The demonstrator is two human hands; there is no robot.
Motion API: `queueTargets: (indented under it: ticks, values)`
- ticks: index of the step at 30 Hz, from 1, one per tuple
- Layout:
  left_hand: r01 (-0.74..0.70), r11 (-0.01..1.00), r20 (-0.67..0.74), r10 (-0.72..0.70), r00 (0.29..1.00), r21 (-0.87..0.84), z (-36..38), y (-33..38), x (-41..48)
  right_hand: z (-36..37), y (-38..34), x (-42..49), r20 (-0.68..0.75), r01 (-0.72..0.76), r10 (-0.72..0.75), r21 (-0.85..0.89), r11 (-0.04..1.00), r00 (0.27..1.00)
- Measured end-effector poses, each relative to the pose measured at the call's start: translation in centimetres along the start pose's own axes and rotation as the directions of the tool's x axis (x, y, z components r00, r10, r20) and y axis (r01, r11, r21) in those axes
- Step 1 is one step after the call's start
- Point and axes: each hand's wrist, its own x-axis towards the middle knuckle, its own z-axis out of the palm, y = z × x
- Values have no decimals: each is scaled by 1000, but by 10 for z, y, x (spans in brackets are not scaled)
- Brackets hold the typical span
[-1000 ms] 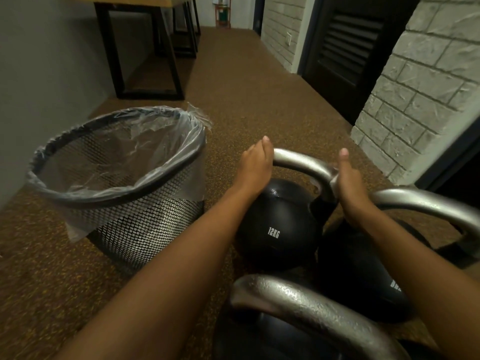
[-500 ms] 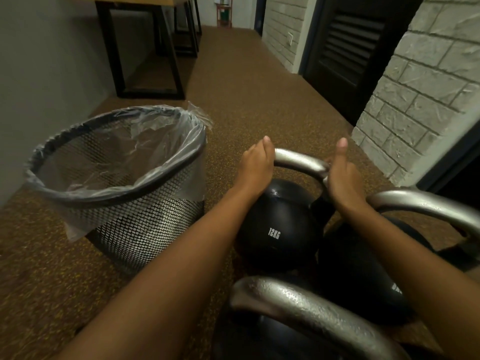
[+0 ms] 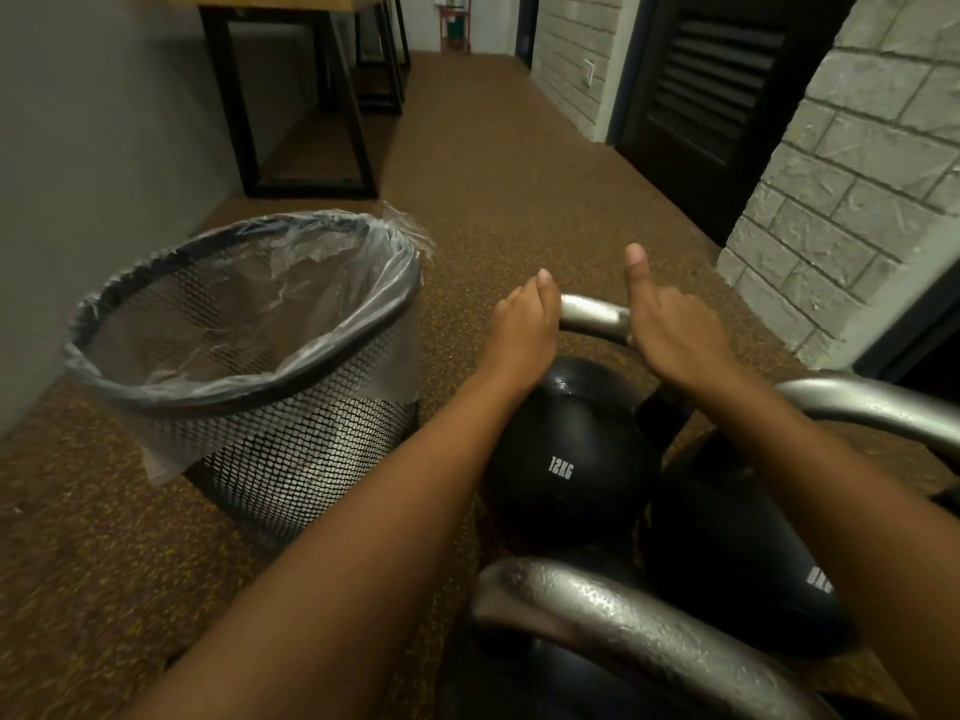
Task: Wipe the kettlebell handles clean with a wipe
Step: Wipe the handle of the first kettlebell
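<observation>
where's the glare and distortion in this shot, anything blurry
Head view: dim, warm light; glare streaks on the far handle between the left hand and right hand; wide-angle bending stretches the near handle and forearms; the bin stays sharp.

A black kettlebell (image 3: 566, 449) marked "12KG" is seen on the brown speckled floor (image 3: 493, 163), its silver handle (image 3: 595, 319) gripped at both ends. The left hand (image 3: 522, 330) is wrapped over the handle's nine o'clock end; the right hand (image 3: 670, 335) is closed over its three o'clock end, thumb raised toward twelve o'clock. A wipe cannot be made out under either hand. A second kettlebell (image 3: 727, 579) is set touching the first at its four o'clock, and a third handle (image 3: 623, 626) fills the six o'clock foreground. A black mesh bin (image 3: 291, 459) lined with clear plastic stands at nine o'clock, just beside the kettlebell. A black-legged desk (image 3: 311, 96) is placed at eleven o'clock against the grey wall.
</observation>
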Motion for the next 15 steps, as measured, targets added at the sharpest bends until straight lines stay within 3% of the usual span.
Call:
queueTargets:
  ticks: [3,6,9,12,15]
  values:
    - [4,1000,2,-4,1000,10,1,-1,1,0,-1,-4,-27,-25,24,-29,999,999]
    - [-4,1000,-4,4,1000,1,2,-2,2,13,-10,-15,-129,139,-181,-281,949,975]
    - [-4,1000,-3,4,1000,-5,3,-2,1,25,-16,-22,-112,216,-293,-445,869,949]
    - [-13,1000,11,13,1000,0,2,-1,1,19,-19,-14,-61,235,-288,-432,871,956]
    - [-6,1000,11,6,1000,9,1,-1,2,10,-20,1,26,191,-192,-309,932,981]
